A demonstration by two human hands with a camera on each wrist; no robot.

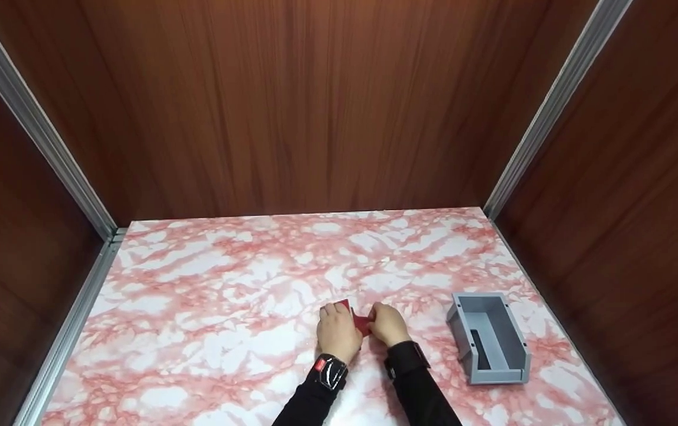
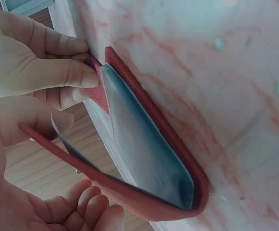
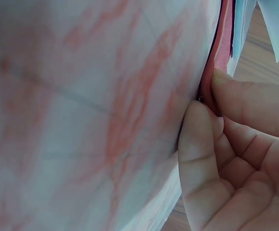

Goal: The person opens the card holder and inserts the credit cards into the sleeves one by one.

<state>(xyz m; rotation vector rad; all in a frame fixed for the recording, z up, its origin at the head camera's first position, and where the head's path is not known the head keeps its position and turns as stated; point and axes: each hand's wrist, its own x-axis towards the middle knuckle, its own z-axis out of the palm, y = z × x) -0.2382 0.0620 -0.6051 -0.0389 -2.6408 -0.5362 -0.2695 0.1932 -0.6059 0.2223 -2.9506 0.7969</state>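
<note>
A red card wallet [image 2: 149, 195] stands partly spread above the marbled tabletop, with clear plastic sleeves [image 2: 144, 139] between its covers. My left hand [image 1: 338, 332] holds the near cover, its thumb on the inner side and its curled fingers behind. At the wallet's right side my right hand [image 1: 388, 323] pinches a red flap [image 2: 99, 94] between thumb and fingers. The right wrist view shows this grip close up, the thumb and index fingertip on the red edge [image 3: 220, 53] beside the table surface. From the head view, the left hand covers most of the wallet.
A grey open bin [image 1: 474, 375] with a dark slot in its side stands to the right of my hands. The pink and white marbled table [image 1: 197, 307] is enclosed by brown wood-grain panels [image 1: 291, 106] with metal corner rails [image 1: 558, 106].
</note>
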